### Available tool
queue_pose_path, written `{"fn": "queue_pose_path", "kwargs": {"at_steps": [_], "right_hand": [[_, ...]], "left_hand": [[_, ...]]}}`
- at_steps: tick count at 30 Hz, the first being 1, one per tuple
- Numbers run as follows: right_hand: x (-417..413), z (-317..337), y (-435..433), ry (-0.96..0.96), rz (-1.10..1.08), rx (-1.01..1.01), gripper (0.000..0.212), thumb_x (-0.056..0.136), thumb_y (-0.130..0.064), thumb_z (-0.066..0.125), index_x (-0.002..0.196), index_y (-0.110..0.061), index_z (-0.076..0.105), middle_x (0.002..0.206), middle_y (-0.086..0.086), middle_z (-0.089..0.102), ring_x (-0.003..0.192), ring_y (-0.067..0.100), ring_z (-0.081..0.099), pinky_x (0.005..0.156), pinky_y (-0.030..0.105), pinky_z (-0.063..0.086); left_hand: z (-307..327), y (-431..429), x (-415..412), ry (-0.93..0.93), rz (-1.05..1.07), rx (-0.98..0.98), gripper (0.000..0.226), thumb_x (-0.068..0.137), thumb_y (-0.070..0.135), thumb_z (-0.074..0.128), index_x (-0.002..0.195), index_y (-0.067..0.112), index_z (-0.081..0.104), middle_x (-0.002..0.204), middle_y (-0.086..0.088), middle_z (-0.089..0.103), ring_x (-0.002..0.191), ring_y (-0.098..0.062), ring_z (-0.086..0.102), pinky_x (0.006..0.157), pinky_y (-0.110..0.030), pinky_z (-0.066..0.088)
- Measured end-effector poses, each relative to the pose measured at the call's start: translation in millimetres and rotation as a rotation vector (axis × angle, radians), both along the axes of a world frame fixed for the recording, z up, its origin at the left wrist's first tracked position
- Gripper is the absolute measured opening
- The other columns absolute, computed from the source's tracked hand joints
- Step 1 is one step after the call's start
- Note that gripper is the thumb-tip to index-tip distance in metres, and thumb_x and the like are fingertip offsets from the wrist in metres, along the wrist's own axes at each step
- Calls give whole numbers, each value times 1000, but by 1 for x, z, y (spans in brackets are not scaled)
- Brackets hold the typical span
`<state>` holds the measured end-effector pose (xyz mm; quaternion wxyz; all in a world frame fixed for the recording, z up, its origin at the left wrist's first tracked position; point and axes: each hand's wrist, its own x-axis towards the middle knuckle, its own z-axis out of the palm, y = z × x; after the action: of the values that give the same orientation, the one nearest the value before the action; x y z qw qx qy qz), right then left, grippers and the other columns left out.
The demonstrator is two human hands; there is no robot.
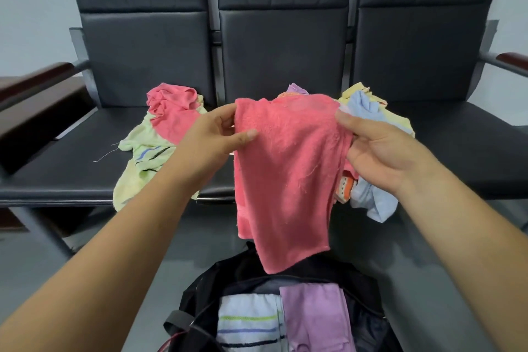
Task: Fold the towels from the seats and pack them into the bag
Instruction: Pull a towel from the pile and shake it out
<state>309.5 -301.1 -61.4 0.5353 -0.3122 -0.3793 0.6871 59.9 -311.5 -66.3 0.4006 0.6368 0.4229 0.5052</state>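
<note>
A coral-pink towel [285,180] hangs in the air in front of the seats, above the bag. My left hand [220,134] pinches its upper left corner between thumb and fingers. My right hand [371,148] grips its upper right edge. Below, an open black bag [251,274] on the floor holds a folded white striped towel [248,320] and a folded lilac towel [317,317]. On the left seat lie a crumpled pink towel [171,108] and a pale green striped towel [140,151]. A heap of light blue, yellow and lilac towels [368,106] sits on the middle seat behind my right hand.
Three joined black padded seats [280,46] with wooden-topped armrests [37,77] stand against a pale wall. A light blue towel [374,203] hangs over the seat's front edge. The floor around the bag is grey.
</note>
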Motion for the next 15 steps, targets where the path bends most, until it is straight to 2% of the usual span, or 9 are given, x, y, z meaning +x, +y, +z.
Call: {"fn": "queue_pose_path", "kwargs": {"at_steps": [1,3,5,7,9,11,12,15], "right_hand": [[1,0,-2,-62,-1,22,37,82,-6,67,117,5,66,118,17,73,113,26,70,92,35,59],[4,-4,-3,-207,-119,53,39,77,-7,74,113,7,69,112,16,75,110,26,71,88,31,60],[7,-7,-5,-387,-271,104,26,78,-11,79,102,-2,76,104,9,78,101,21,75,86,30,59],[8,-7,-9,-477,-338,149,17,81,-16,81,96,-9,78,96,0,79,90,12,75,79,25,58],[8,-4,-14,-473,-346,172,13,84,-16,78,96,-11,77,89,-7,78,82,5,74,72,20,56],[8,-2,-17,-416,-300,180,12,88,-14,75,99,-10,75,89,-4,77,83,8,73,77,26,56],[8,-3,-18,-374,-282,177,14,89,-13,74,102,-9,75,92,-1,77,86,11,73,81,30,57],[5,-1,-20,-288,-288,199,25,91,-11,71,115,-7,71,103,5,75,101,21,73,86,35,59]], "left_hand": [[-2,0,0,7,10,14,25,96,-5,58,120,-3,63,79,9,70,54,6,60,51,-5,44],[-4,0,-2,-1,52,32,21,96,-2,59,116,-3,66,72,11,70,46,6,57,53,-6,44],[-6,-1,-5,-32,110,37,17,96,2,61,111,-3,68,75,5,72,46,4,58,52,-8,45],[-7,-2,-5,-71,166,27,16,95,4,62,108,-4,69,67,7,70,45,3,57,51,-8,44],[-8,-3,-2,-113,195,45,18,94,7,64,108,-5,70,58,12,67,47,3,58,62,-11,48],[-8,-4,0,-172,212,60,17,93,10,67,107,2,73,69,6,71,63,-1,64,79,-19,52],[-6,-5,1,-194,205,63,17,93,10,66,107,4,73,73,6,72,68,-3,65,82,-20,52],[-6,-8,6,-238,131,43,24,100,11,57,120,4,68,73,12,72,62,1,63,67,-14,51]]}}
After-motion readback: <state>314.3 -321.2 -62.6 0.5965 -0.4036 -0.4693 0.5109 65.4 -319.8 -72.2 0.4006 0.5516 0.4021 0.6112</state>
